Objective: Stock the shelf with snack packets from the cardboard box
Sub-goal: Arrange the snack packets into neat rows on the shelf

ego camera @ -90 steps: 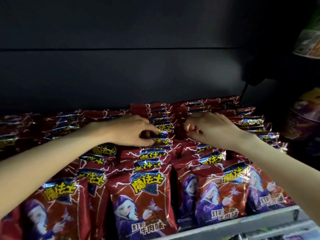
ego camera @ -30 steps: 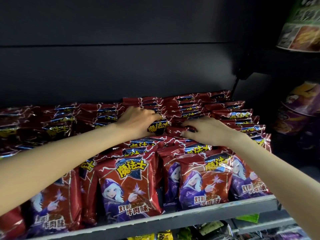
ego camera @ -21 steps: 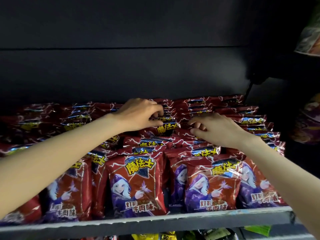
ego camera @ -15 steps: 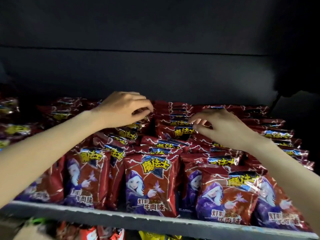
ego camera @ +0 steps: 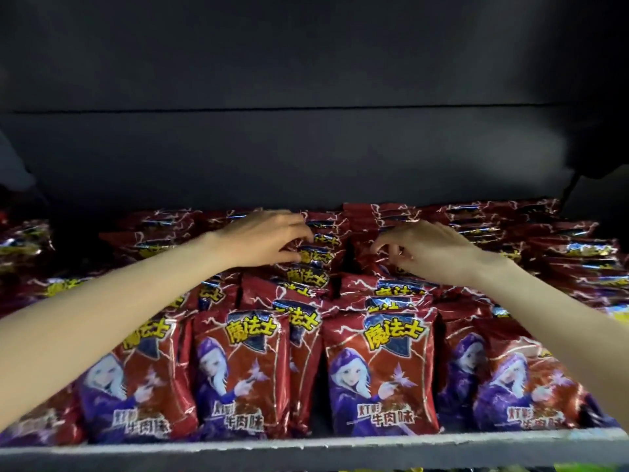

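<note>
A: What can't you make out here?

B: The left hand (ego camera: 262, 238) covers the tops of the snack packets (ego camera: 379, 376) under it, so whether its curled fingers actually pinch one is unclear. Same for the right hand (ego camera: 432, 253).

A: And the edges?

B: Both forearms run out of frame — elbows unseen. The shelf (ego camera: 306, 449) lip is cut at both sides, the far-left packets are a dark blur, and the back rows' print is too small to read.
</note>
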A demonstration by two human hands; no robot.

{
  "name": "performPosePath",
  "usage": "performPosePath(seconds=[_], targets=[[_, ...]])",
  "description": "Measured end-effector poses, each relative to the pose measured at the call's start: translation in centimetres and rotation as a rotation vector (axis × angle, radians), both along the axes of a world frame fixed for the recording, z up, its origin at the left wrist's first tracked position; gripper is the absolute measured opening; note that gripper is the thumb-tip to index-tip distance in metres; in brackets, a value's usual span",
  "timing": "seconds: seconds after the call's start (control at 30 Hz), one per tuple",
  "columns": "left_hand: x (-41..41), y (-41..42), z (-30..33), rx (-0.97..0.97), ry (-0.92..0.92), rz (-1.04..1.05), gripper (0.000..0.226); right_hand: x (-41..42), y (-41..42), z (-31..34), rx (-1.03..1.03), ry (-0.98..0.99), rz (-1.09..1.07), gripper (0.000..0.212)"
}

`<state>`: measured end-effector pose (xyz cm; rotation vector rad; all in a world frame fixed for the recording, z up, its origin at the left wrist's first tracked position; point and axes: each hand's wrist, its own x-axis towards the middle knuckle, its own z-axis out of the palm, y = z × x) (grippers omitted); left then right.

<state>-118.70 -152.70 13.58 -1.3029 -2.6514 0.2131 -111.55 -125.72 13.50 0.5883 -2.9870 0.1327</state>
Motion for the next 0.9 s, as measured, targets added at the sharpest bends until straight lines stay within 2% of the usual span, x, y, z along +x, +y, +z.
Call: performPosePath(seconds=[0.3,0.43,0.6,0.67,0.77,0.9], targets=[[-1.3,2.8,-0.8,-0.191,0.064,-0.017,0.065,0.7,-0.9,-0.1,-0.037,-0.047,-0.107,0.031],[-1.4,3.2,-0.7,-0.166,-0.064,-0.023,0.058,0.5,-0.9,-0.2,-0.019,-0.044,-0.11,0.029],[-1.1,3.6,-0.4,-0.188,-0.232,0.072,0.067,0.4,-1.0,-0.2,-0.024,-0.038,-0.101,0.027],[-1.1,4.1,-0.3,-0.193,-0.267,0.084,0.061,0.4,-0.9,-0.3,-0.029,-0.025,-0.097,0.026],[-0.9,4.9,-0.5,-0.195,-0.175,0.067,0.039,0.4,-0.7,-0.4,-0.037,-0.021,-0.09,0.025],[-0.5,5.0,-1.3,-0.068,-0.034,0.092,0.049,0.5,-0.4,-0.6,-0.057,-0.019,-0.08,0.026]])
